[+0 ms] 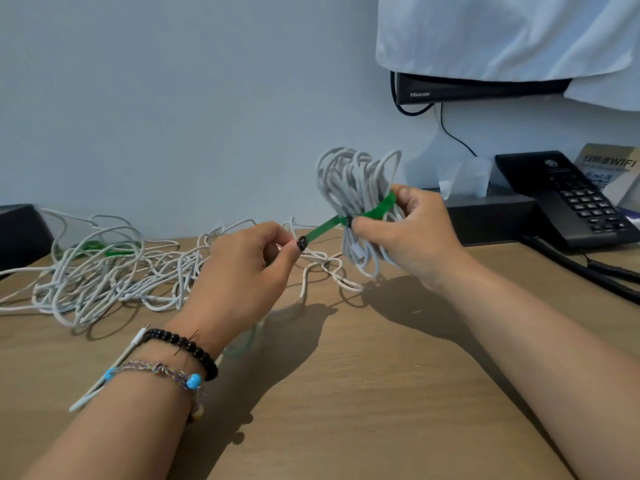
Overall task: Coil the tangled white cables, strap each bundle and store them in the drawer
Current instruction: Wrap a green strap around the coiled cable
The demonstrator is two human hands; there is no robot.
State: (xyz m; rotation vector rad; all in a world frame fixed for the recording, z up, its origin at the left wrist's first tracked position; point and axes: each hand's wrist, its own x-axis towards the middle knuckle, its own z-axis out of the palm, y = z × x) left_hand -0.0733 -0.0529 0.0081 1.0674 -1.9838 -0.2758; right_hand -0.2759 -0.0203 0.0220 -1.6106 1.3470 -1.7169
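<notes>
Presently, the right hand (408,233) holds a coiled bundle of white cable (356,202) raised above the tabletop (346,393), fingers and thumb curled round its middle. The bundle is a loose skein of many loops, fanning out above the grip and hanging in shorter loops below it. A green strap (349,218) is wrapped round the waist of the bundle; one end shows by the right thumb, the other runs out taut to the left. The left hand (249,268) pinches that free end between thumb and forefinger, so the two hands are apart, joined only by the strap.

To the left of the left hand, a tangled heap of white cable (104,275) lies spread on the tabletop, with strands trailing right, under and between the hands. Something green (104,249) lies within the heap; what it is cannot be told. A white cable end (114,368) lies under the left wrist, which wears a black bead bracelet (187,351) and a braided cord with blue beads (166,372).

Beyond the right hand stands a dark tissue box (491,216), and further right a black telephone (568,199) with its coiled cord (588,268). A card (613,168) behind it reads "WIFI" and carries a QR code. Above, a screen (478,90) marked "Hisense" is draped with a white cloth (512,32). A dark box (17,233) sits at the far left.
</notes>
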